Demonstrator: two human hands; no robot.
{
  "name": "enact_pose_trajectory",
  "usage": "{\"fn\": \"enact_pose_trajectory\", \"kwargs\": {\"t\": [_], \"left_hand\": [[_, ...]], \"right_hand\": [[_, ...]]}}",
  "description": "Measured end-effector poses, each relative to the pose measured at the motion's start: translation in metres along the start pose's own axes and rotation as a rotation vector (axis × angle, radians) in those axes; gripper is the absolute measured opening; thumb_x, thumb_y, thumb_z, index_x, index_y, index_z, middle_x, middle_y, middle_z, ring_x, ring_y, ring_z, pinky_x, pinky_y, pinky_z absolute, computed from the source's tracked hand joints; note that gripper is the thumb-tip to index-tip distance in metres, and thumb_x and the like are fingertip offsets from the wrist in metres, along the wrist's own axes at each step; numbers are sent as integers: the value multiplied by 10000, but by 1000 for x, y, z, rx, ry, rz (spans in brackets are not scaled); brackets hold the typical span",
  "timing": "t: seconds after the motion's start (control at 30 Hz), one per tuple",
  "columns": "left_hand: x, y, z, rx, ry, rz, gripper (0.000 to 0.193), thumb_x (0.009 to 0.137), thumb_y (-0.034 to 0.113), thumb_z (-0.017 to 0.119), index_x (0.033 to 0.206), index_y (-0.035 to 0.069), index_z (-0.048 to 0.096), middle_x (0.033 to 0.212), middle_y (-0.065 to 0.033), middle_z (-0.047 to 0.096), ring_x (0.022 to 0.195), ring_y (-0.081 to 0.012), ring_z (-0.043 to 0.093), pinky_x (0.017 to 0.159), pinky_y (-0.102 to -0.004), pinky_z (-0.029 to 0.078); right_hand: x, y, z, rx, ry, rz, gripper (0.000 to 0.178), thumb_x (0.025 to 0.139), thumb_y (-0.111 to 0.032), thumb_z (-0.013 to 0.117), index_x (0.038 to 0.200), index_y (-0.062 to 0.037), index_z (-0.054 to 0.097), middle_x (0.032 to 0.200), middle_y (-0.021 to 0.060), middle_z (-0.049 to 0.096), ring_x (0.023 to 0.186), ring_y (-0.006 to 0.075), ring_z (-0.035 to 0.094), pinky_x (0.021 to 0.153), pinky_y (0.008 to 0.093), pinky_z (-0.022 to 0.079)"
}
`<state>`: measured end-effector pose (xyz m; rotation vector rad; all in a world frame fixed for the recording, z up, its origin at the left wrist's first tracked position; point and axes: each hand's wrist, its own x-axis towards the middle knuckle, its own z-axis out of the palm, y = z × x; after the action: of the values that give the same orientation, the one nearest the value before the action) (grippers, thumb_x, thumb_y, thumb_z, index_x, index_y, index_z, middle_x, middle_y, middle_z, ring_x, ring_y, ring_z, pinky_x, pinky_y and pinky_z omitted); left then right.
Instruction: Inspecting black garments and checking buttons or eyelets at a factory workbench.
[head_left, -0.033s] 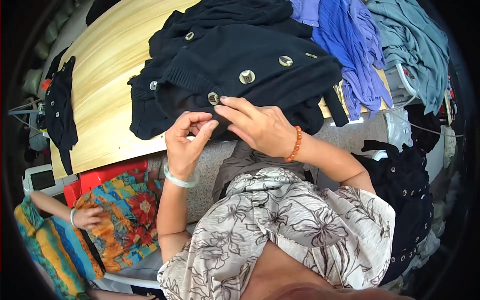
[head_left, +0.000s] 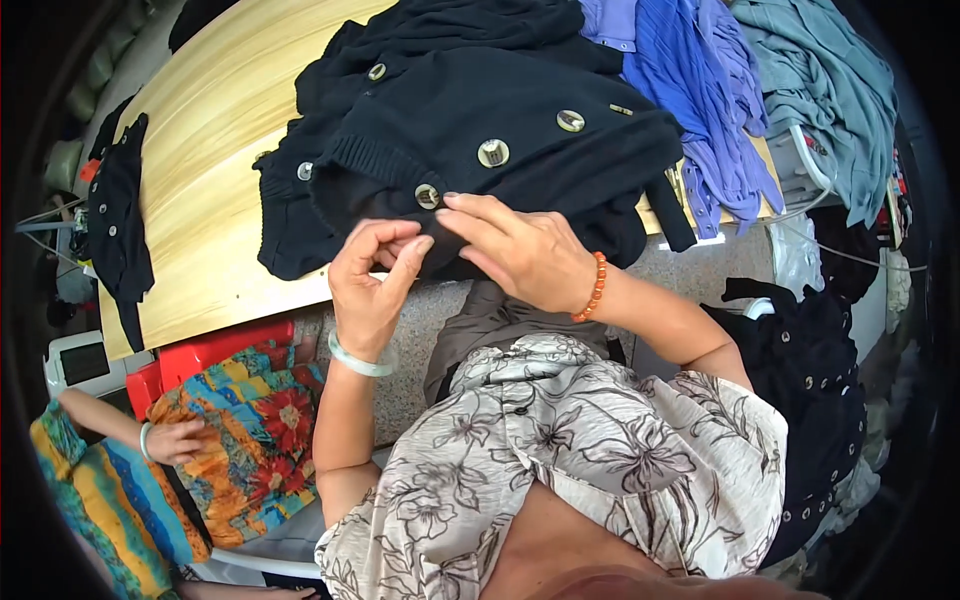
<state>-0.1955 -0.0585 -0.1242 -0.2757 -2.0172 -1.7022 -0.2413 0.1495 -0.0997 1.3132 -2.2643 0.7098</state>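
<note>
A black knitted cardigan (head_left: 400, 130) with large brown-and-cream buttons lies spread over the table edge. My right hand (head_left: 530, 250) reaches in with index and middle fingers stretched out, their tips beside the button (head_left: 427, 196) nearest me. Its thumb stands apart, lower down. Just left of it, my left hand (head_left: 370, 280) is closed, thumb tip and index finger brought together in front of the cloth. Whatever sits in that pinch is too small to make out. More buttons (head_left: 493, 153) show farther up the garment.
Under the cardigan is a pale wooden table (head_left: 210, 180). Purple-blue garments (head_left: 680, 90) and a grey-green one (head_left: 830, 90) lie at the right. Dark buttoned garments (head_left: 810, 400) are heaped at my right side. A co-worker's hand (head_left: 175, 440) rests on bright patterned clothing at lower left.
</note>
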Motion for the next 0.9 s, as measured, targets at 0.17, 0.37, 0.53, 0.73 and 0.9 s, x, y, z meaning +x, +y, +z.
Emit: {"fn": "enact_pose_trajectory", "kwargs": {"t": [0.17, 0.37, 0.53, 0.73, 0.9], "left_hand": [[29, 10, 28, 325, 81, 367, 262, 754, 34, 807, 993, 17, 703, 881, -76, 637, 706, -165, 563, 621, -272, 463], [57, 5, 55, 443, 82, 367, 241, 768, 26, 795, 996, 20, 718, 832, -56, 603, 696, -141, 533, 599, -267, 438], [56, 7, 65, 525, 73, 431, 199, 739, 50, 789, 921, 52, 709, 833, -65, 591, 789, -258, 588, 694, -377, 433], [58, 8, 69, 479, 69, 363, 144, 774, -24, 741, 898, 40, 703, 807, -60, 589, 723, -211, 579, 665, -336, 436], [49, 11, 66, 187, -3, 206, 30, 873, -30, 676, 892, -17, 655, 881, -23, 584, 716, -76, 490, 639, -208, 407]], "right_hand": [[-12, 10, -6, -8, 144, -130, 189, 839, -102, 704, 1007, -17, 684, 1174, 108, 664, 764, 227, 707, 648, 328, 576], [-23, 14, -15, 2, 117, -101, 155, 833, -105, 711, 962, -22, 694, 1157, 102, 668, 748, 218, 703, 632, 319, 569], [-30, 21, -20, 36, 138, -96, 163, 828, -100, 717, 965, -19, 682, 1134, 101, 667, 745, 220, 703, 618, 326, 570], [-45, 28, -31, 57, 169, -47, 169, 821, -96, 726, 969, -26, 685, 1118, 102, 675, 758, 224, 707, 628, 322, 577], [-69, 44, -47, 74, 183, 65, 232, 760, 2, 733, 985, -42, 705, 1121, 109, 689, 743, 217, 701, 637, 293, 566]]}}
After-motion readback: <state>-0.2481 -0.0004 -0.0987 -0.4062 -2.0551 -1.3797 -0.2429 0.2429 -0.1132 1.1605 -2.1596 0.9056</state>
